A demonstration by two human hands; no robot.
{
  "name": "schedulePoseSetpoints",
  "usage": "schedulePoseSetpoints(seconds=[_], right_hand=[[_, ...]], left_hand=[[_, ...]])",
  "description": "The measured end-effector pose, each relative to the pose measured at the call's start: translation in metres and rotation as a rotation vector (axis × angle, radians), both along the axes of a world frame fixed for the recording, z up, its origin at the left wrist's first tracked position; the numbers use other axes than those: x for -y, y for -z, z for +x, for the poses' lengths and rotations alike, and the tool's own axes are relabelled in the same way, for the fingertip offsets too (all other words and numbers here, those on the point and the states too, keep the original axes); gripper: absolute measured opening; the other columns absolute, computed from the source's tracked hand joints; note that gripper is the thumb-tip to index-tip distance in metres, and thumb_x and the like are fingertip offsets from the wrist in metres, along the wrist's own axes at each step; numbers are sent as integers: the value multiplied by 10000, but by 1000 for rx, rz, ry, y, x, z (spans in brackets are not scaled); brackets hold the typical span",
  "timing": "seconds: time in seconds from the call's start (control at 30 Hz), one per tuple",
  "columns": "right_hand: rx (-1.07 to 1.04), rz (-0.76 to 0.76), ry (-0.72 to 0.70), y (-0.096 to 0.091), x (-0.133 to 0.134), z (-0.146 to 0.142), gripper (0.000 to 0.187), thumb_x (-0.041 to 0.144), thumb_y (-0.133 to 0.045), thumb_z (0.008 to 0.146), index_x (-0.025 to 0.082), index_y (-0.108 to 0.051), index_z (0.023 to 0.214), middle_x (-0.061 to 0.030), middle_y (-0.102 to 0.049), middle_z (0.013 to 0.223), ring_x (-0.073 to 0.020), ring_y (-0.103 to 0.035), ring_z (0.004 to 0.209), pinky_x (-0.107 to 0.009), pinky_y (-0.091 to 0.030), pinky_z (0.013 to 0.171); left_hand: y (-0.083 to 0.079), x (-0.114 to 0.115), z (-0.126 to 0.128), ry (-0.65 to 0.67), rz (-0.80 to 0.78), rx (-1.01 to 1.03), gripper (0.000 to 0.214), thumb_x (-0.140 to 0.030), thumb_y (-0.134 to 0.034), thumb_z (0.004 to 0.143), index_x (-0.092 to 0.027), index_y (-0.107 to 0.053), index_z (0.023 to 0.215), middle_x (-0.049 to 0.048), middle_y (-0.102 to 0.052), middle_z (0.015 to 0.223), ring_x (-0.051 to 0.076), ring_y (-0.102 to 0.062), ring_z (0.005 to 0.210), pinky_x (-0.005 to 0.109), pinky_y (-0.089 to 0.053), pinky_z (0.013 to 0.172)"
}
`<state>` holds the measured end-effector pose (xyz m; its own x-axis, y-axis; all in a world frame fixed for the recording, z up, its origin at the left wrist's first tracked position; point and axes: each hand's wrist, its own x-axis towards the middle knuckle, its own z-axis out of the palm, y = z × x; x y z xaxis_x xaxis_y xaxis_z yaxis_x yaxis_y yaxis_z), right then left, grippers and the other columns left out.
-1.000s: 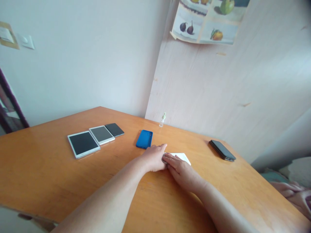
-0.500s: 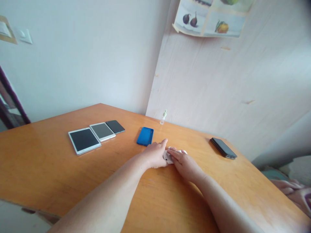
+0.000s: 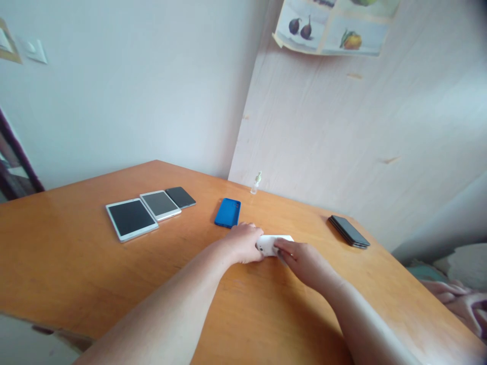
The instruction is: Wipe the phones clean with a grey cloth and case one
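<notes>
- We see the white phone (image 3: 269,244) lying flat on the table (image 3: 243,314), mid-surface, well in from the back edge.
- Left hand (image 3: 245,244) grips its left end, thumb on the near side.
- Right hand (image 3: 304,257) has bunched fingertips on the phone's right half; we cannot tell if they pinch anything.
- Blue phone case (image 3: 227,213) lies just beyond the left hand, leaving little room there.
- Rightward, we note a broad stretch of wood before the dark phone stack (image 3: 349,232), near the table's right edge.
</notes>
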<state>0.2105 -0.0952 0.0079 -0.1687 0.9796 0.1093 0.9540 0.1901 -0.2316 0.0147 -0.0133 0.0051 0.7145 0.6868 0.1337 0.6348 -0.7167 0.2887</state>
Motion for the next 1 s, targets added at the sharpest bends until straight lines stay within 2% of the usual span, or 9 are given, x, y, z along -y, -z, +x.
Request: schedulePoseSetpoints(seconds=[0.1,0.3,0.43,0.53,0.6,0.73,0.8,0.87,1.0], right_hand=[[63,44,138,4,-8,20,267,223,-481,877,255,-725,981,-52,-743,955,-230,-668,868,-297,-449,743],[-304,123,58,9,-8,6,253,292,-473,891,241,-673,1037,-6,-714,855,-175,-641,789,-262,-451,701],[-205,225,279,24,-23,25,160,315,-530,843,211,-648,873,-16,-654,806,-173,-599,728,-273,-418,652],[-137,258,343,31,-29,37,157,282,-522,839,210,-661,830,-34,-618,843,-172,-588,768,-278,-419,689],[-136,260,310,30,-26,29,182,263,-497,855,210,-666,813,-36,-598,823,-171,-583,774,-275,-422,695],[-198,201,16,23,-12,-11,212,272,-484,887,218,-665,790,-32,-595,827,-163,-580,791,-261,-433,713],[-209,183,-52,22,-11,-21,192,278,-504,880,222,-663,787,-27,-601,836,-159,-579,791,-256,-431,713],[-196,187,7,24,-16,-14,169,264,-517,858,214,-646,761,-24,-597,804,-156,-572,753,-253,-424,680],[-114,243,281,31,-31,29,140,226,-502,822,197,-626,764,-23,-587,758,-165,-560,730,-258,-403,653]], left_hand=[[-1,0,0,-5,3,-9,387,-475,-661,693,-251,-644,1008,80,-644,1050,279,-613,986,341,-496,752],[-1,1,0,-19,1,-10,361,-482,-652,700,-240,-655,968,87,-639,1040,288,-604,1004,346,-493,770],[-2,1,-1,-5,-17,-6,396,-489,-653,694,-244,-652,1004,87,-633,1057,289,-604,1003,358,-491,783],[-2,0,-1,-3,-27,1,397,-475,-656,689,-251,-653,1016,84,-634,1060,289,-603,1009,360,-490,781],[-1,0,0,-4,-16,5,382,-468,-659,681,-242,-658,989,89,-637,1048,293,-606,1000,357,-494,762],[0,0,0,-7,2,14,341,-468,-632,703,-231,-661,946,105,-642,1024,302,-613,975,365,-498,739],[0,1,0,-12,2,16,326,-467,-620,721,-233,-661,944,105,-643,1022,300,-615,977,367,-498,750],[-1,1,0,-18,3,12,333,-476,-626,718,-231,-662,940,103,-643,1022,297,-616,978,366,-498,758],[-1,0,1,-12,-3,0,390,-501,-662,686,-233,-662,970,93,-639,1030,295,-608,990,366,-497,779]])
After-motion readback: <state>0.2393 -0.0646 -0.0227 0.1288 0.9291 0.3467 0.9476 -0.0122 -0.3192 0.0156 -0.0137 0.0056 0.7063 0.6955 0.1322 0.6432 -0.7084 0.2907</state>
